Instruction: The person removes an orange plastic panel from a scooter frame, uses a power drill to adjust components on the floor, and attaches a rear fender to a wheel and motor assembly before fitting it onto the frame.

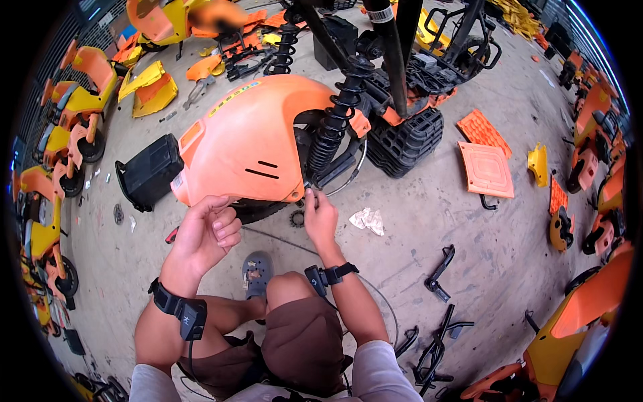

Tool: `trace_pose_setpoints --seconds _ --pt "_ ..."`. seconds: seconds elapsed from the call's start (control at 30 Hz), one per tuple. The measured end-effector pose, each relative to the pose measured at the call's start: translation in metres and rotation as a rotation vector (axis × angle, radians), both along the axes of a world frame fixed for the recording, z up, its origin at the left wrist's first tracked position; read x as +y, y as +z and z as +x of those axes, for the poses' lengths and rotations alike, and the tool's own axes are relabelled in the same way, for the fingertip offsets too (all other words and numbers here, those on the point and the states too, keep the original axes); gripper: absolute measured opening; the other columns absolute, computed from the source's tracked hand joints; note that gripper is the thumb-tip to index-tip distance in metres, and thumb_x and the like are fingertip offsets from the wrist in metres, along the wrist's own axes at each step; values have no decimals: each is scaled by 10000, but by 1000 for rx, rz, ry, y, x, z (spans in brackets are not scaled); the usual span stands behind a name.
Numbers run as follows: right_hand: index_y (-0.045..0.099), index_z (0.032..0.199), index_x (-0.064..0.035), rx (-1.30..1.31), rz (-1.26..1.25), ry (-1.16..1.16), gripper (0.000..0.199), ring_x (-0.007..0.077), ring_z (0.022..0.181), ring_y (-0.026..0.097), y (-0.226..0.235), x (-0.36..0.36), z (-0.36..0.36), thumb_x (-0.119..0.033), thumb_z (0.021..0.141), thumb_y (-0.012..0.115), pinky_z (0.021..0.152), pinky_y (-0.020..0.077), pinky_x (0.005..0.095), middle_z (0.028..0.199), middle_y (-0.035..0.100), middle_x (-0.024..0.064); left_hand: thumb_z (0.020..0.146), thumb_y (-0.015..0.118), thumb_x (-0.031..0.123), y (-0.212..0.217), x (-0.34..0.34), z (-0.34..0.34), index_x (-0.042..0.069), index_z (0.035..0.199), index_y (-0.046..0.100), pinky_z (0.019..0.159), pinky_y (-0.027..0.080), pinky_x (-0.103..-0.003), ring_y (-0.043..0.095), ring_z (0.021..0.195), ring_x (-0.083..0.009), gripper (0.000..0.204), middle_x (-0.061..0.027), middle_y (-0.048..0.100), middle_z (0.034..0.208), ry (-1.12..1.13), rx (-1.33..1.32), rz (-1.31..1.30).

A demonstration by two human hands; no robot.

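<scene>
A large orange scooter body panel (251,144) with two dark slots covers the wheel part of a partly stripped scooter in front of me. My left hand (209,231) is closed at the panel's lower left edge, thumb against the rim and the other fingers curled. Beside the panel's lower right corner, near a small hole, my right hand (321,216) has its fingers pinched together. Whatever lies between those fingertips is too small to make out. A black coil-spring shock absorber (333,120) rises just right of the panel. Part of a black tyre (258,213) shows underneath.
A black box (151,175) lies left of the panel, and a black ribbed crate (405,142) to its right. Orange panels (485,167), crumpled paper (367,221) and black brackets (439,275) are on the concrete floor. Orange-yellow scooters (50,221) line both sides. A cable (281,240) crosses below my hands.
</scene>
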State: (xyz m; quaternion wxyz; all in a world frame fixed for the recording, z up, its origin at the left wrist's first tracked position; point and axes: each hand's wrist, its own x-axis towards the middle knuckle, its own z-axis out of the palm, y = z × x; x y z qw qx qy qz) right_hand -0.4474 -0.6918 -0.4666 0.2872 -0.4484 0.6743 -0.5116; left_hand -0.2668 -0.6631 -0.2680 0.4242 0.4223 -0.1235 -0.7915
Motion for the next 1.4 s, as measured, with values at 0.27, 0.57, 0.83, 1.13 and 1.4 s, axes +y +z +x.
trace_pose_setpoints --seconds 0.27,0.57,0.83,1.13,1.4 --pt "580 781 -42 342 61 -6 327 420 632 606 -3 -1 3 -293 964 478 567 453 511 690 620 223 901 517 173 -5 0 -3 59 901 561 449 267 -233 301 480 -83 122 43 305 515 -14 -6 -18" --pt "563 893 -40 296 128 108 308 463 675 597 0 3 -3 -304 980 430 602 440 558 756 633 256 900 518 169 -1 1 -5 80 809 525 445 275 -233 305 474 -83 127 43 311 514 4 -14 -8" --pt "516 840 -10 133 106 68 340 448 710 600 -3 1 5 -307 981 431 615 436 524 742 620 252 935 538 218 -23 -3 4 60 892 561 436 249 -230 280 473 -75 166 47 279 522 47 -71 -80" --pt "626 933 4 -326 65 166 363 125 527 487 -35 -11 -16 -336 947 501 499 391 294 628 535 38 928 571 186 -59 -3 -9 109 887 520 443 239 -247 270 466 -83 101 50 267 546 144 -203 -24" --pt "485 1207 -64 -1272 356 124 461 127 540 370 28 41 -79 -418 913 495 490 325 253 660 403 10 911 588 202 -53 31 -6 44 1123 631 470 321 -213 353 508 -44 268 56 437 632 -312 -708 -239"
